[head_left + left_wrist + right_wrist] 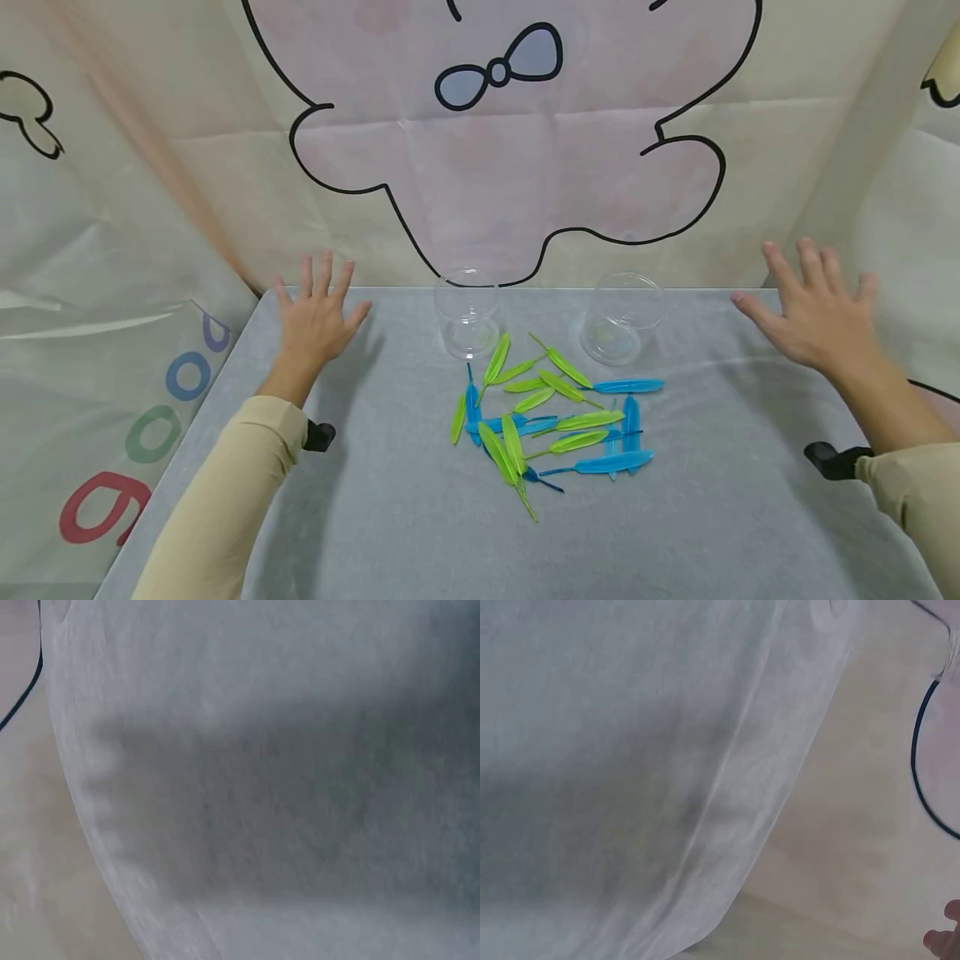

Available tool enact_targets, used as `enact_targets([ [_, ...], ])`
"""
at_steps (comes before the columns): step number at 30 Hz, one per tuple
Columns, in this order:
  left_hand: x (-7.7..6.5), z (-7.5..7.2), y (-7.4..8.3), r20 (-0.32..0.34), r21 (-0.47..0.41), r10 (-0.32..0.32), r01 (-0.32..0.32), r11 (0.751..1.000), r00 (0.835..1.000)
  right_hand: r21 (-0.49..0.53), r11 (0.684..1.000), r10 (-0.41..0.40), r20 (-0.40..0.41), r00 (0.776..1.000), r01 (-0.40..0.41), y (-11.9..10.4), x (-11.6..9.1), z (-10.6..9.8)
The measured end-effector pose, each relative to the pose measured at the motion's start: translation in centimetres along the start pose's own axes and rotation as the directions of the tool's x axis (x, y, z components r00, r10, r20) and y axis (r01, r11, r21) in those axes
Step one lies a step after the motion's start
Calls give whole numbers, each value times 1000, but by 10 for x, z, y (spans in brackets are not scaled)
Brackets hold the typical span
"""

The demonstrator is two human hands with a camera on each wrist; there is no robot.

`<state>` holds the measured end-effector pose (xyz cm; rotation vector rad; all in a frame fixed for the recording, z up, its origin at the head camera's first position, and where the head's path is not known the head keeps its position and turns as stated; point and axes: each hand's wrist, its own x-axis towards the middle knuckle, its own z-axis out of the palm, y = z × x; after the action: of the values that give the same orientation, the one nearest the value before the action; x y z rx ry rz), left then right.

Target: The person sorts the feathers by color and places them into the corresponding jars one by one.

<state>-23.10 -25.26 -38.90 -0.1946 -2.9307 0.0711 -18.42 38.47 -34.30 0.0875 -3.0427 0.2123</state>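
My left hand [317, 321] is spread over the left part of the table, fingers straight and holding nothing. Over the right part, my right hand [821, 312] is spread the same way; a few of its fingertips [941, 941] show at the corner of the right wrist view. Between the hands lies a loose pile of green feathers [592, 420] and blue feathers [615, 462], some crossing over others. Just behind the pile stand two clear plastic cups, a left cup [468, 321] and a right cup [618, 325]. The left wrist view holds only the hand's shadow on the cloth.
A grey cloth covers the table [420, 533], whose far edge meets a backdrop [510, 167] with a cartoon figure. A side sheet [90, 333] with coloured letters hangs at the left. Black wrist mounts [320, 437] stick out from both sleeves.
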Motion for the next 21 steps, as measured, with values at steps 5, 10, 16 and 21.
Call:
enact_targets([
  [5, 1, -1, 15, 41, -68, 36, -33, 997, 999, 69, 996, -46, -35, 998, 49, -16, -4, 0],
  [10, 1, 0, 28, 50, -131, 115, -108, 986, 992, 237, 969, -67, -30, 997, 72, -33, -7, -2],
  [16, -2, 6, 39, 45, -235, 214, -198, 952, 976, 451, 888, -87, -30, 996, 91, -48, -11, -6],
  [21, -2, 12, 49, 59, -368, 242, -205, 907, 968, 557, 828, -52, -44, 998, 67, -61, -17, -10],
])
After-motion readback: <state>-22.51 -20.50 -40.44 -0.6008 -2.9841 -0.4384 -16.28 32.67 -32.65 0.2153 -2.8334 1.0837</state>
